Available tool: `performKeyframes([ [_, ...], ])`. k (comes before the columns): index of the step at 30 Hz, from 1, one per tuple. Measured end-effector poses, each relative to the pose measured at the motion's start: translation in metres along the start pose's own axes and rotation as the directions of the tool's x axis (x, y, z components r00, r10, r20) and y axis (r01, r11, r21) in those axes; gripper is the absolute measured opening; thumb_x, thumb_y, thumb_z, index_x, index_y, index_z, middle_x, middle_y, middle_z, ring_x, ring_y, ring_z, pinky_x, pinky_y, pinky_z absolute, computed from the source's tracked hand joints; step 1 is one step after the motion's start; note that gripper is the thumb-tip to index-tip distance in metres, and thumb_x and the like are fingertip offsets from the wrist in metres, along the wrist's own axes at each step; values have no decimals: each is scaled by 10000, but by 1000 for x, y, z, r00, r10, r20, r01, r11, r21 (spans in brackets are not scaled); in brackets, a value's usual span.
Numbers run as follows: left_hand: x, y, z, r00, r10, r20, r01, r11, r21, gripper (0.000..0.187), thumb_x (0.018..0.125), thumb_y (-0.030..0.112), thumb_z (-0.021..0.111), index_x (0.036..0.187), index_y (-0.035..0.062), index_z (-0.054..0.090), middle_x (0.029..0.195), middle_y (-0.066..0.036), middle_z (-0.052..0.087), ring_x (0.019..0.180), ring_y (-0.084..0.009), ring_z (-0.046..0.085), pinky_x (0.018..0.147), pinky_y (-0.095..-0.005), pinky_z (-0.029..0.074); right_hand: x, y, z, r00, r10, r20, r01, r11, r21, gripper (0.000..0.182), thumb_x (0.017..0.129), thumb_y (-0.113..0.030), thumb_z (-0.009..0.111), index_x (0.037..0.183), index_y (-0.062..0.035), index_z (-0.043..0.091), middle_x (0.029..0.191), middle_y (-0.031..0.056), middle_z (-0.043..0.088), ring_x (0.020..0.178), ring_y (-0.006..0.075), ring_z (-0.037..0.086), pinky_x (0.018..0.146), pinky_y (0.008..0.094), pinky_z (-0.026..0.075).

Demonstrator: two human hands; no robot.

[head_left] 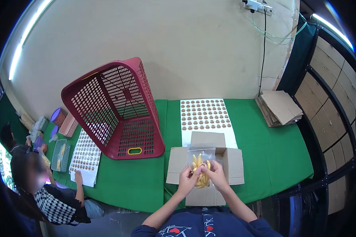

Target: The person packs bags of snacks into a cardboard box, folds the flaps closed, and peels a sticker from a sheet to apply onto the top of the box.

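Observation:
A clear zip bag (200,151) of yellow, finger-shaped pieces is held up in front of me. My left hand (188,180) grips its left side, and my right hand (217,176) grips its right side. Both thumbs meet at the middle of the bag's front, where a small reddish-brown spot shows; I cannot make out whether it is a sticker. Under the bag stands an open cardboard box (234,164) with its flaps folded outward. Just beyond the box lies a white sheet (205,131) with rows of small round brown stickers.
A tilted dark-red plastic basket (154,134) stands to the left on the green cloth (265,158). Flattened cardboard (281,106) is stacked at the back right. At far left, a person (55,197) touches another sticker sheet (85,156) beside a teal basket (61,156). Another person is behind.

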State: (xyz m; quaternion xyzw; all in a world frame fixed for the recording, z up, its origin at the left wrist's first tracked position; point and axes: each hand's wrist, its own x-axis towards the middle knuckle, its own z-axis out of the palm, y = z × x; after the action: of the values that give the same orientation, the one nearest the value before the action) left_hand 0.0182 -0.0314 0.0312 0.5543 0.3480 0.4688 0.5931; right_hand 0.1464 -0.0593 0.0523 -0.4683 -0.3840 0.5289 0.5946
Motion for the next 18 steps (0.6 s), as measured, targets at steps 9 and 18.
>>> performKeyframes([
  [9,-3,-23,-17,999,-25,-37,23,998,-52,233,924,153,450,1027,-22,564,893,-33,598,805,-57,543,685,-211,450,2,-8,-4,987,36,159,-22,996,-88,293,867,-189,579,1068,23,557,924,28,591,849,68,536,758,216,427],
  [18,2,-15,-18,987,-163,11,163,987,-12,248,912,168,483,1055,-22,555,943,-51,600,843,-76,554,736,-231,455,3,-3,-11,984,84,155,-69,992,-101,317,857,-127,579,1134,13,513,1026,50,567,923,96,532,826,248,419],
])
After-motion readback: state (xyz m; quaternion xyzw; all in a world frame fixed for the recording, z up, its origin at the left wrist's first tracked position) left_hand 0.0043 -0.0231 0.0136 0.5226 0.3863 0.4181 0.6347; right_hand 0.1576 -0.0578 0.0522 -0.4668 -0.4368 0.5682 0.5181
